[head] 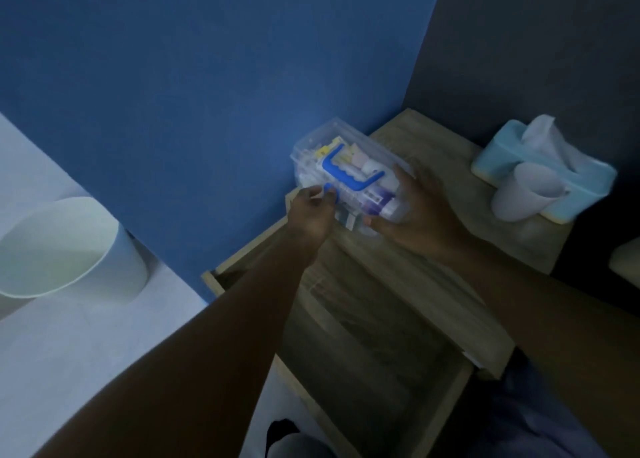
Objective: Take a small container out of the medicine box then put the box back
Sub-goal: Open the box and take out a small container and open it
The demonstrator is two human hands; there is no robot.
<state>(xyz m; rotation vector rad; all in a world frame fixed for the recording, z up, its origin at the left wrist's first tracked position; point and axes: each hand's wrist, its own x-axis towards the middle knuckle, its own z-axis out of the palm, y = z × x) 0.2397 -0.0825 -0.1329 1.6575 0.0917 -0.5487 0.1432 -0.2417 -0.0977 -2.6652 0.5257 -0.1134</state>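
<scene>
Forearms reach in from six o'clock toward the clear plastic medicine box with a blue handle (343,173), held at picture centre above the pale wood-grain bedside cabinet (429,166). Left hand (310,211) pinches the small blue latch (329,191) on the box's near edge; right hand (412,208) cups the box from beneath, fingers spread along its side. Lid appears closed, packets and tubes showing through the walls; no small container is out, so removal and return both seem to remain. An open drawer (363,336) lies at six o'clock. At three o'clock stand a light-blue tissue holder (588,183) and a pale plastic cup (519,194); at nine o'clock, a smooth white round bin (69,249).
</scene>
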